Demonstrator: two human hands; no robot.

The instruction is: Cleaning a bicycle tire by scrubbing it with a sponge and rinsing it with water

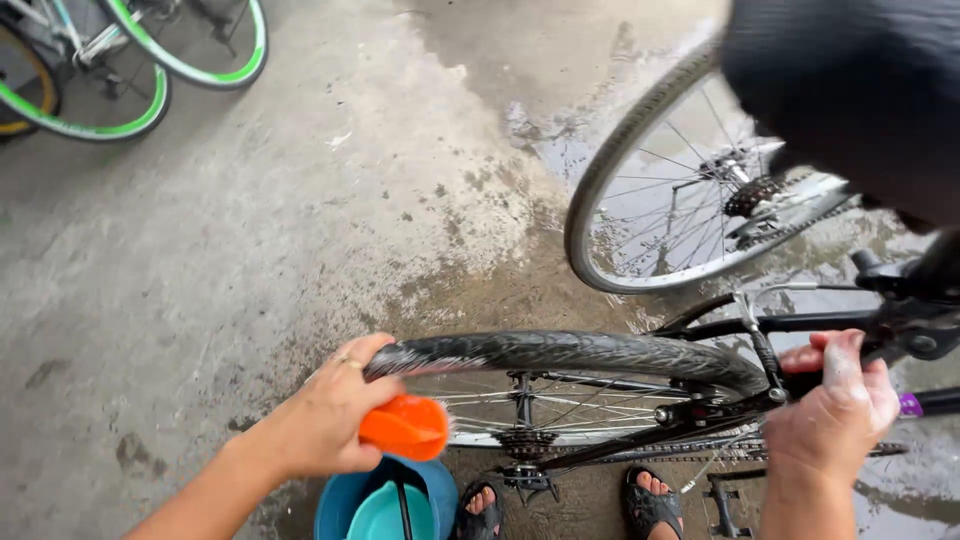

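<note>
Left hand (330, 410) gripping orange brush (405, 426) (bristles hidden), right hand (832, 405) clasping bike frame (800, 324), fingers obscured

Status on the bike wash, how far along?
Under way: the concrete floor is wet and suds streak the black rear tyre. In hand: the left hand presses an orange brush to that tyre over a blue bucket; the right hand steadies the black frame. The other wheel shows no suds.
</note>
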